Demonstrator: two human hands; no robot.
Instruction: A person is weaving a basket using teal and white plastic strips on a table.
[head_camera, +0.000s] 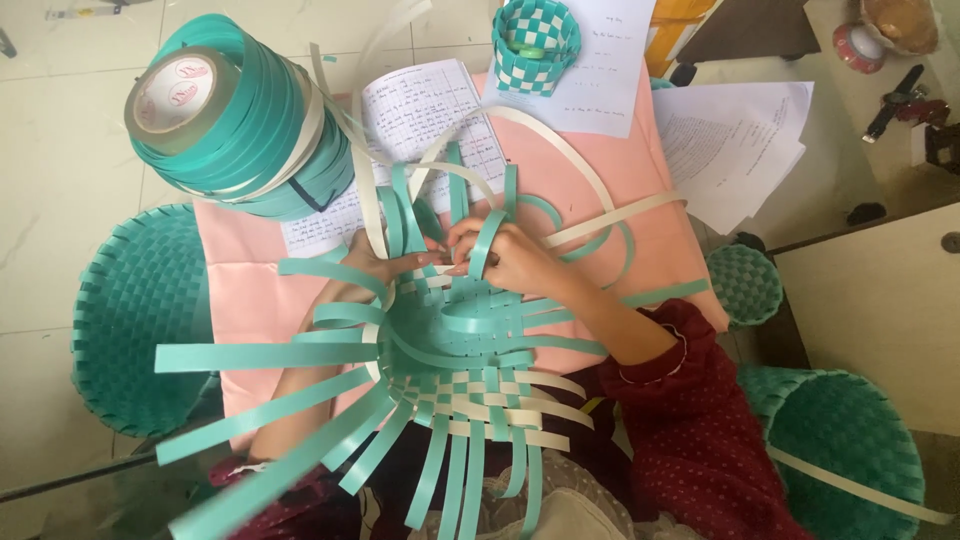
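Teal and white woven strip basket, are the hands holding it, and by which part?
Yes. Both hands grip the half-woven teal and white plastic strip basket at its far edge: left hand and right hand pinch upright teal strips there.

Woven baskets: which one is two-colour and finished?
The small checkered basket standing on the papers at top centre: teal and white weave. The other finished baskets around are all teal.

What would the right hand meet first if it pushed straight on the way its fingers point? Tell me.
The right hand points left, toward the left hand. Most likely it meets the upright teal strips between the hands first, then the left hand's fingers; depth is unclear.
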